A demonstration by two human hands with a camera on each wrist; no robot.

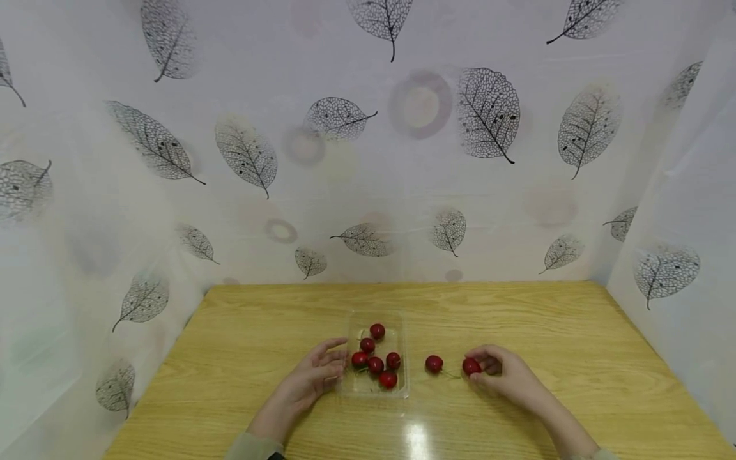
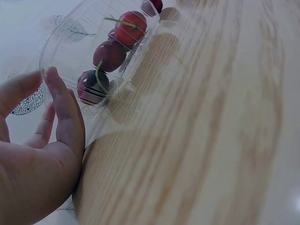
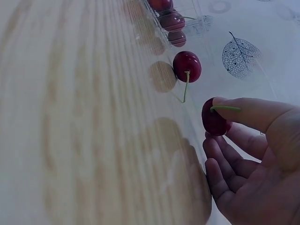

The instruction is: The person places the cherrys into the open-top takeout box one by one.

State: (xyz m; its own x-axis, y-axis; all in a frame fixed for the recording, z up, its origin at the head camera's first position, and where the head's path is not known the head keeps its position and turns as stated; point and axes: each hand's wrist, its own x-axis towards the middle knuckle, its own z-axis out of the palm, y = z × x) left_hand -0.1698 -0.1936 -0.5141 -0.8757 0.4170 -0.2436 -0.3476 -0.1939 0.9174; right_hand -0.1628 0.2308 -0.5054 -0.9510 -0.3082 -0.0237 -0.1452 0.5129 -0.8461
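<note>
A clear plastic box (image 1: 405,383) with several dark red cherries inside sits at the middle of the table. My left hand (image 1: 313,377) is at the box's left side, fingers fairly straight and fingertips right at its wall; the left wrist view shows the same wall (image 2: 51,47) beside the fingertips. To the right, my right hand (image 1: 506,377) pinches a cherry (image 3: 213,119) between thumb and fingers, its green stem lying along the thumb. Another cherry (image 1: 434,364) with a stem lies on the table between the box and my right hand.
The wooden table (image 1: 259,319) meets a pale wall (image 1: 402,191) printed with dark leaf shapes at the back. Similar leaf-patterned sheets (image 1: 69,275) stand along the left and right sides. A bright glare spot shows on the table in front of the box.
</note>
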